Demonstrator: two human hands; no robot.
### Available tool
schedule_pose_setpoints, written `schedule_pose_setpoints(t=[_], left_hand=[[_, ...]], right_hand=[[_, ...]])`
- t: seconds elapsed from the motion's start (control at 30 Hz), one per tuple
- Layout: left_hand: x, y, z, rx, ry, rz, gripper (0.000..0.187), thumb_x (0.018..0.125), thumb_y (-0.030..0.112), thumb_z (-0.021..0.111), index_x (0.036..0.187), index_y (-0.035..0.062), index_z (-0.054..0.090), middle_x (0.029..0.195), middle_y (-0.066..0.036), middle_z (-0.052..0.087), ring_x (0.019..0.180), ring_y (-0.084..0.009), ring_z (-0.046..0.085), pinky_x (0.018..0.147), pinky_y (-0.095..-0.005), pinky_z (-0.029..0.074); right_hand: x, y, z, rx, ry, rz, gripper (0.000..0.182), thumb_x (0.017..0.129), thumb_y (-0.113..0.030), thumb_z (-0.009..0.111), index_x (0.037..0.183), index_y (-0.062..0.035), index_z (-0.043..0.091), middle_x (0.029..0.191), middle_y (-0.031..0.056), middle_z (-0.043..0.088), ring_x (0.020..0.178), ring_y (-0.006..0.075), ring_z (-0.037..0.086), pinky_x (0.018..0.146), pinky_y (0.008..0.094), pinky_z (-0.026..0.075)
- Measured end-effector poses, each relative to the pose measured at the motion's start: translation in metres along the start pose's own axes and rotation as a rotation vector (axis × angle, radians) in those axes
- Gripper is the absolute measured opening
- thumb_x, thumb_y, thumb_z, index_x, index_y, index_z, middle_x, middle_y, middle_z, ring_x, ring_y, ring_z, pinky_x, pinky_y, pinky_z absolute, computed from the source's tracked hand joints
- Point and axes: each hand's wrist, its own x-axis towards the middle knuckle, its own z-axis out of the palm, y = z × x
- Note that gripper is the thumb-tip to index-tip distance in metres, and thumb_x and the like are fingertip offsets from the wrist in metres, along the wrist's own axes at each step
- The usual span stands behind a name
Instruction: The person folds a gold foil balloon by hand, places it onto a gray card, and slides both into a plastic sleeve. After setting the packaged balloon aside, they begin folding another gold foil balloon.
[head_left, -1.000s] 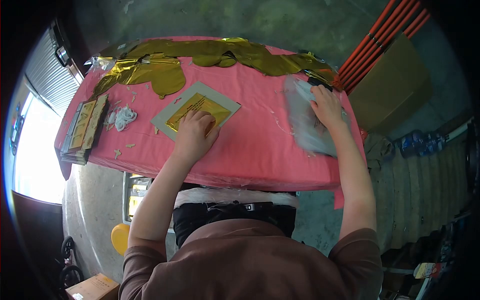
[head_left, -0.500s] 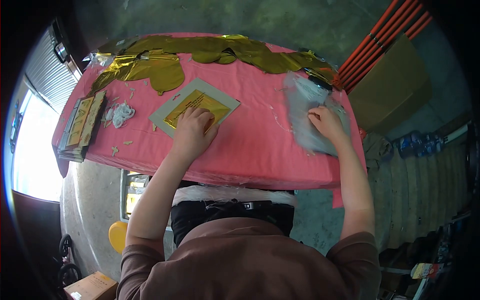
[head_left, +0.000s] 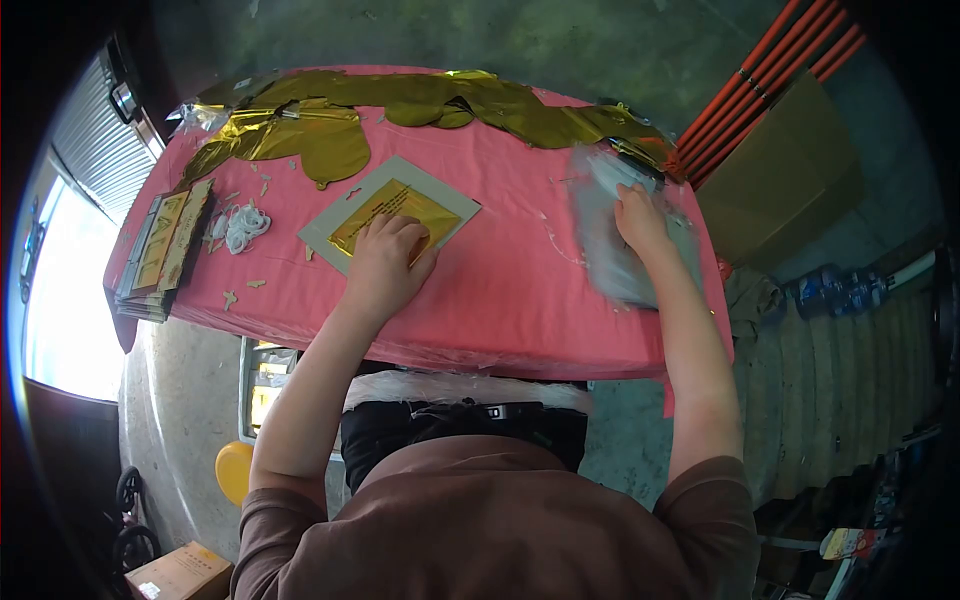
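My left hand (head_left: 388,262) lies on a flat folded gold foil balloon (head_left: 432,217), fingers slightly bent and pressed on it. The foil rests on a grey card sheet (head_left: 400,172) with a hang slot, set at an angle on the table. Over on the right, my right hand (head_left: 643,220) is on a pile of clear plastic bags (head_left: 612,262). Its fingers are closed in a pinch on the top bag's upper part. The bags are blurred, so the exact grip is hard to see.
Gold foil balloons (head_left: 420,98) spread along the far edge of the pink-covered table (head_left: 510,300). At left are a stack of printed cards (head_left: 165,250), a bundle of white string (head_left: 243,228) and small scattered pieces. Orange poles (head_left: 765,75) and cardboard (head_left: 790,170) stand beyond the right side.
My right hand has moved away from me, up along the plastic bags, and the top bag has shifted. My left hand stays on the gold foil.
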Motion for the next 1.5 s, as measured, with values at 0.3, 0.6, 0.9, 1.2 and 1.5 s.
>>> schedule_pose_setpoints(t=[0.3, 0.6, 0.9, 1.2, 1.5], left_hand=[[0.001, 0.001, -0.001, -0.041, 0.017, -0.022, 0.017, 0.074, 0.016, 0.064, 0.083, 0.0025, 0.059, 0.084, -0.010, 0.061, 0.087, -0.0281, 0.055, 0.077, -0.0394, 0.044], [0.001, -0.004, 0.004, -0.043, 0.058, -0.008, 0.012, 0.078, 0.013, 0.059, 0.077, 0.0018, 0.054, 0.076, -0.013, 0.059, 0.082, -0.0308, 0.055, 0.073, -0.0417, 0.043], [0.002, 0.000, 0.001, -0.054, 0.016, -0.063, 0.013, 0.084, 0.012, 0.053, 0.084, -0.0008, 0.055, 0.081, -0.016, 0.060, 0.085, -0.0327, 0.055, 0.077, -0.0420, 0.042], [0.002, -0.001, 0.003, -0.070, 0.040, -0.066, 0.012, 0.083, 0.012, 0.055, 0.083, -0.0004, 0.054, 0.080, -0.015, 0.059, 0.083, -0.0325, 0.056, 0.076, -0.0422, 0.043], [0.001, 0.001, 0.000, -0.066, 0.035, -0.027, 0.022, 0.068, 0.015, 0.069, 0.071, 0.0064, 0.050, 0.071, -0.008, 0.055, 0.077, -0.0278, 0.054, 0.070, -0.0380, 0.042]], right_hand=[[0.042, -0.002, -0.002, 0.034, -0.347, 0.318, 0.020, 0.071, -0.018, 0.063, 0.081, -0.0014, 0.066, 0.092, 0.0193, 0.065, 0.090, 0.0339, 0.063, 0.079, 0.0438, 0.049], [0.007, -0.054, -0.074, -0.236, -0.462, 0.060, 0.020, 0.068, -0.012, 0.062, 0.083, 0.0002, 0.066, 0.088, 0.0191, 0.065, 0.083, 0.0336, 0.064, 0.073, 0.0415, 0.050], [-0.013, -0.125, -0.078, 0.265, -0.513, -0.372, 0.012, 0.069, -0.014, 0.059, 0.071, -0.0039, 0.064, 0.070, 0.0152, 0.063, 0.071, 0.0315, 0.063, 0.066, 0.0415, 0.050], [0.010, -0.158, -0.020, 0.092, -0.283, -0.428, 0.010, 0.071, -0.015, 0.060, 0.070, -0.0054, 0.062, 0.073, 0.0139, 0.063, 0.072, 0.0319, 0.062, 0.064, 0.0431, 0.049], [0.009, -0.179, 0.011, 0.349, -0.203, -0.373, 0.014, 0.076, -0.017, 0.059, 0.079, -0.0047, 0.064, 0.078, 0.0110, 0.064, 0.075, 0.0275, 0.063, 0.066, 0.0406, 0.050]])
